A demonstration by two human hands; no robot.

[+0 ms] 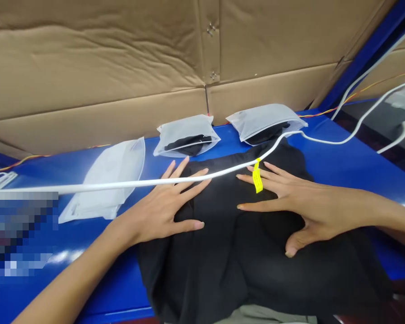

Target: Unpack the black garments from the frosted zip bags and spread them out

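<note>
A black cloth garment (pixel 222 252) lies spread over the blue table and hangs toward its front edge. On its upper left part rests my left hand (pixel 168 202), fingers spread and palm down. My right hand (pixel 293 202) lies on the upper right part, also with fingers apart. Neither hand grips the cloth. A white cable (pixel 148 182) with a yellow tag (pixel 257 179) passes in front of both hands, between them and the camera. The tag hangs near my right fingers.
Two frosted bags, a middle one (pixel 185 128) and a right one (pixel 266 118), hold black cloth at the back of the blue table (pixel 327 166). A flatter translucent bag (pixel 111 171) lies to the left. Cardboard (pixel 121 58) lines the back. A pixelated patch covers the left edge.
</note>
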